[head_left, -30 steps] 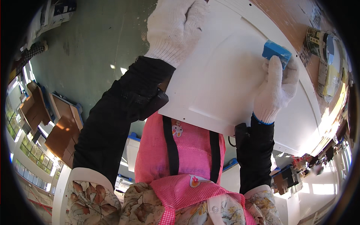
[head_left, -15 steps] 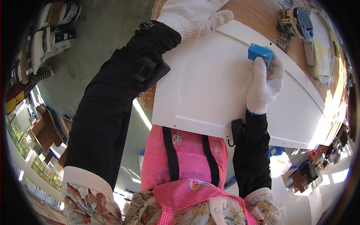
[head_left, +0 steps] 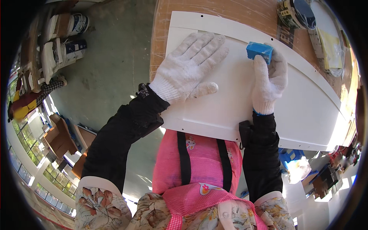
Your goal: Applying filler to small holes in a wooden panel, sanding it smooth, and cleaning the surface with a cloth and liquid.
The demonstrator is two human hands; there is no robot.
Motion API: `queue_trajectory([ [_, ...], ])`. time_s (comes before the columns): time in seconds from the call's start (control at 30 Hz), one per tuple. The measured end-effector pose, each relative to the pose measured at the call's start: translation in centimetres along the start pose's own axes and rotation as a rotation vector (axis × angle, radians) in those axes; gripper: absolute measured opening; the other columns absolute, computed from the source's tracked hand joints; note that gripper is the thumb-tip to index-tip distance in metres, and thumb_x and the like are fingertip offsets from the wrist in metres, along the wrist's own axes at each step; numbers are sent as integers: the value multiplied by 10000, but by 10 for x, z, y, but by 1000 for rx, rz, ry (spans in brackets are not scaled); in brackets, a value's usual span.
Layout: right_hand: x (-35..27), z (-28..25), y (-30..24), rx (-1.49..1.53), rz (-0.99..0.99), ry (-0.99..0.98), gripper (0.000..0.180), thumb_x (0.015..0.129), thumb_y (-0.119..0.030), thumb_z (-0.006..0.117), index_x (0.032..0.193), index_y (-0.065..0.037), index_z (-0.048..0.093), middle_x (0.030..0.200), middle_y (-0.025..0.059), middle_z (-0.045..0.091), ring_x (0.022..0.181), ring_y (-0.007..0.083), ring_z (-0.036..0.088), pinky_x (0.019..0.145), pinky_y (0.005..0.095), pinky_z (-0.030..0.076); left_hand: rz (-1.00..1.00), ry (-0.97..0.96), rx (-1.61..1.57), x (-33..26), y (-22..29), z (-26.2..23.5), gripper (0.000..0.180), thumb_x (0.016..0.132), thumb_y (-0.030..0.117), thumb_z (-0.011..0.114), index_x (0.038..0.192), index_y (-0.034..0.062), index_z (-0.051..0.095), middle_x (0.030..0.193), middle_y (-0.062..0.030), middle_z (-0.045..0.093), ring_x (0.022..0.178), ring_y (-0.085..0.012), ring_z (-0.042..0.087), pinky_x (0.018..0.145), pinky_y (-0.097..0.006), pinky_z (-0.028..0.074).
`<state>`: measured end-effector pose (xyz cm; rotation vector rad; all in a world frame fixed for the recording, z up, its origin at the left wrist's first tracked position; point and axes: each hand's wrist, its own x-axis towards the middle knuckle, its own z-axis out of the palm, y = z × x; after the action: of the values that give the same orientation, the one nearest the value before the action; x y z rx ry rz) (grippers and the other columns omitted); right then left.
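A white panel point(head_left: 226, 92) with raised edges and small holes along its rim lies before me. My left hand point(head_left: 188, 67), in a white knit glove, rests over the panel's left part, palm down with fingers stretched out. Toward the panel's far edge my right hand point(head_left: 270, 78), gloved the same way, grips a small blue block point(head_left: 259, 51) between thumb and fingers. The block's underside and most of the right fingertips are hidden.
Brown wrapped cardboard point(head_left: 218, 15) lies under the panel. A bucket point(head_left: 296, 14) stands on it at the far right, beside a clear-wrapped stack point(head_left: 327, 46). Off to the left, more buckets point(head_left: 74, 50) stand along the green floor point(head_left: 115, 57).
My left hand has come down from the panel's far left corner and now lies flat over its left part. My right hand still holds the blue block, nearly in place.
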<state>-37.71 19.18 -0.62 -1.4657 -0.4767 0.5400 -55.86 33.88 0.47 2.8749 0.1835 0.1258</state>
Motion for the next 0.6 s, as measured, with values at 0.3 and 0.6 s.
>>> queue_trajectory([
  [0.3,0,-2,1,-63,-14,-3,420,898,5,740,1278,72,575,1146,131,688,1055,171,664,939,309,535,-19,-92,-267,-52,59,-3,848,937,715,426,1456,50,513,1537,-204,474,1435,-386,444,1203,-521,308],
  [0.6,0,-1,0,-27,-25,-21,407,897,-8,746,1261,75,583,1141,132,692,1048,172,667,949,310,535,86,-114,-628,-99,127,-3,638,990,568,506,1354,54,610,1450,-184,569,1337,-341,561,1110,-488,443],
])
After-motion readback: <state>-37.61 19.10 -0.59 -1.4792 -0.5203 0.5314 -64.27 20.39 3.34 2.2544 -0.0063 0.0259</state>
